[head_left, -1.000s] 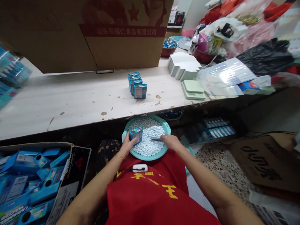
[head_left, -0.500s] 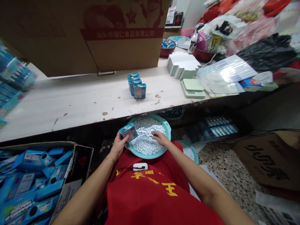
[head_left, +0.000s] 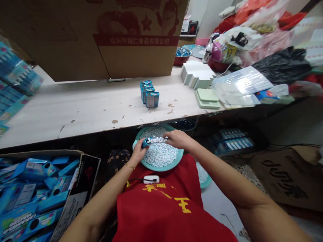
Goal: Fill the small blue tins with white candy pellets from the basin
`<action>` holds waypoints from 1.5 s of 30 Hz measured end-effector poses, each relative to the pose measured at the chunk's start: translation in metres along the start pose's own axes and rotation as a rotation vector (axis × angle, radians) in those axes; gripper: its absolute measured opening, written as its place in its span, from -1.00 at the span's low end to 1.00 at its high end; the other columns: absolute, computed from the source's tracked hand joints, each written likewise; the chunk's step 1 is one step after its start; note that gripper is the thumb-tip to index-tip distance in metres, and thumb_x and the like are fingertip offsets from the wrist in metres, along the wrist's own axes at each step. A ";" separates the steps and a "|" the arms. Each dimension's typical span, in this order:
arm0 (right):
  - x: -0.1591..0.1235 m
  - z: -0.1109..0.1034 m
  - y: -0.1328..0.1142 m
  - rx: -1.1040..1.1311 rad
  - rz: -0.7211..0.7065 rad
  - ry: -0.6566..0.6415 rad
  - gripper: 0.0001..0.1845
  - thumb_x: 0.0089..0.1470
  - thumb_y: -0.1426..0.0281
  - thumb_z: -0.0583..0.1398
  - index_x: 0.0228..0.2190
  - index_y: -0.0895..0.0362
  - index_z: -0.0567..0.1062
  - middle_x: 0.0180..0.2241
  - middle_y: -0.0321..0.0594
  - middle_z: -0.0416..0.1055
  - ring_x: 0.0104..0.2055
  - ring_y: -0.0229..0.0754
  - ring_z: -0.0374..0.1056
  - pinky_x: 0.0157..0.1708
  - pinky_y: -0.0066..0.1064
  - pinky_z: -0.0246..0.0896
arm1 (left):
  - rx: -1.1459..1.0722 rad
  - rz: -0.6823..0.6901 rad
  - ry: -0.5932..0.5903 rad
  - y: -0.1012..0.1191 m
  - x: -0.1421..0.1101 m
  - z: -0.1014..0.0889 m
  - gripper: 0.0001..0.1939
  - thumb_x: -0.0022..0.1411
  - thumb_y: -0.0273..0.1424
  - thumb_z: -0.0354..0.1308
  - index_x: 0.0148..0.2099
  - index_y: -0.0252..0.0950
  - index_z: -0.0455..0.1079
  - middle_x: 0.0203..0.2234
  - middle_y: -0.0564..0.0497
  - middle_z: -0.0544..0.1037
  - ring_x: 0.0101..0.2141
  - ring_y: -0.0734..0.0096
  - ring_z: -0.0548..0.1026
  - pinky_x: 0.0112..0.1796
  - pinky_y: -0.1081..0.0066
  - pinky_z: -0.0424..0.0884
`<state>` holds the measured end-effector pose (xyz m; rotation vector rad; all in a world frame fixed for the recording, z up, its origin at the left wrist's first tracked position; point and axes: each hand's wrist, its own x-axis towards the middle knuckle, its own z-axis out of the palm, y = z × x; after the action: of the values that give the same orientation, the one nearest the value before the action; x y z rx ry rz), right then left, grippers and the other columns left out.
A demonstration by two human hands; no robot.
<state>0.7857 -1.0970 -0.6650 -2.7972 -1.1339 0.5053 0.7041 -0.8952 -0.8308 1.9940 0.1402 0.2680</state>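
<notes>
My left hand [head_left: 137,154] is closed around a small blue box [head_left: 145,144], tilted over the basin. My right hand [head_left: 177,138] grips a scoop [head_left: 158,139] heaped with white candies; the load lies over most of it, and its far end is at the box's opening. Beneath both hands, a turquoise basin [head_left: 180,155] full of white candy pellets [head_left: 160,155] rests on my lap, by the red apron [head_left: 161,208]. Several filled-looking blue boxes [head_left: 152,99] stand in a short row on the white table [head_left: 96,107].
An open carton [head_left: 82,161] of blue boxes is at the lower left. A large cardboard box [head_left: 141,60] stands on the table. Toward the right are a pale green scale [head_left: 207,98], stacked white card [head_left: 198,72] and plastic bags. Another basin [head_left: 208,181] sits lower right.
My right hand has lifted the scoop out of the pellets, now loaded with candies. My left hand has moved right and tipped the box so its opening meets the scoop.
</notes>
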 end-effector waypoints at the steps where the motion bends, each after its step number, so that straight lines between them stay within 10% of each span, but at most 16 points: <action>1: 0.001 -0.005 -0.006 -0.063 0.001 -0.015 -0.67 0.02 0.30 0.09 -0.16 0.02 0.48 -0.23 -0.11 0.50 -0.17 0.02 0.39 -0.25 -0.26 0.26 | 0.012 0.007 -0.001 0.000 0.000 0.000 -0.61 0.02 -0.44 0.10 -0.04 -0.29 0.29 -0.15 -0.09 0.40 -0.10 0.25 0.36 -0.01 0.21 0.23; 11: 0.009 -0.027 -0.046 -0.264 -0.018 -0.053 -0.70 0.01 0.44 0.04 -0.26 0.20 0.50 -0.27 0.05 0.49 -0.20 0.03 0.41 -0.29 -0.25 0.28 | 0.038 0.012 -0.006 0.004 0.003 0.005 -0.61 0.00 -0.46 0.11 -0.05 -0.25 0.30 -0.17 -0.07 0.38 -0.12 0.25 0.35 -0.02 0.21 0.24; 16: -0.010 -0.020 -0.010 -0.229 0.016 0.013 -0.72 0.07 0.39 0.02 -0.21 0.10 0.44 -0.23 -0.08 0.48 -0.21 -0.02 0.41 -0.29 -0.28 0.25 | -0.027 0.003 0.026 -0.005 0.002 -0.003 -0.62 0.00 -0.42 0.14 -0.07 -0.25 0.31 -0.18 -0.06 0.40 -0.12 0.24 0.36 -0.02 0.22 0.23; 22: -0.014 0.085 0.052 0.002 0.274 -0.133 -0.73 0.07 0.43 0.06 -0.15 0.11 0.38 -0.16 -0.04 0.44 -0.13 -0.02 0.37 -0.22 -0.29 0.16 | -0.329 -0.188 0.006 -0.017 -0.005 0.003 -0.61 -0.01 -0.31 0.21 -0.10 -0.25 0.28 -0.20 -0.03 0.44 -0.13 0.26 0.40 -0.02 0.22 0.27; 26: 0.015 0.157 0.032 0.164 0.307 -0.114 -0.71 0.13 0.36 0.02 -0.09 0.07 0.35 -0.13 -0.12 0.43 -0.08 -0.10 0.33 -0.19 -0.38 0.12 | -0.641 -0.448 0.015 -0.016 -0.007 0.025 -0.52 -0.06 -0.29 0.26 -0.08 -0.24 0.24 -0.17 -0.06 0.45 -0.16 0.28 0.44 -0.05 0.21 0.33; 30: 0.041 0.186 0.015 0.332 0.316 -0.041 -0.68 0.13 0.33 0.03 -0.04 0.01 0.29 -0.10 -0.25 0.42 -0.07 -0.18 0.31 -0.18 -0.44 0.11 | -0.817 -0.555 -0.017 0.000 -0.010 0.026 -0.46 -0.12 -0.32 0.32 -0.08 -0.24 0.22 -0.16 -0.06 0.45 -0.16 0.29 0.45 -0.08 0.19 0.37; 37: 0.029 0.173 0.045 0.550 0.194 0.056 -0.68 0.06 0.36 0.10 -0.10 0.12 0.34 -0.18 -0.23 0.43 -0.16 -0.20 0.32 -0.20 -0.43 0.15 | -0.630 -0.348 0.075 0.005 -0.017 -0.025 -0.51 -0.03 -0.29 0.26 -0.05 -0.25 0.23 -0.12 -0.05 0.44 -0.12 0.30 0.43 -0.02 0.19 0.30; 45: -0.006 0.084 0.042 0.534 -0.010 0.144 -0.70 0.03 0.37 0.12 -0.16 0.17 0.41 -0.26 -0.20 0.45 -0.24 -0.22 0.33 -0.23 -0.42 0.17 | -0.140 -0.133 0.027 -0.009 -0.012 -0.022 -0.55 0.06 -0.30 0.14 0.02 -0.26 0.24 -0.14 -0.05 0.44 -0.10 0.27 0.39 0.00 0.22 0.25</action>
<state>0.7821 -1.1354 -0.7505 -2.3217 -0.8309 0.5061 0.6871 -0.8744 -0.8314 1.8345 0.2629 0.2133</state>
